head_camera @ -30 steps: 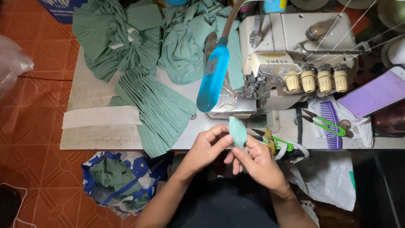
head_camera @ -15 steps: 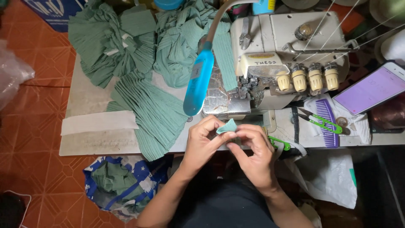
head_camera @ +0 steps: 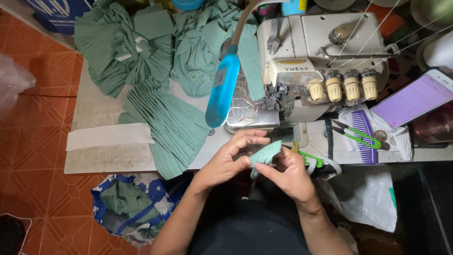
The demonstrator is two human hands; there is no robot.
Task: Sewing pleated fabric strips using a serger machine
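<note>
Both hands pinching green fabric scrap [head_camera: 265,155], sewing machine [head_camera: 306,56] just beyond

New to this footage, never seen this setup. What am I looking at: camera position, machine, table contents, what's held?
One camera, worn on the person's head, looks down at their bare hands. The left hand and right hand pinch a small green fabric piece between them. Behind stands a white sewing machine with thread knobs and a blue lamp on a bent neck. The table holds pleated green fabric, a white strip, green snips, a purple comb and a phone.
</note>
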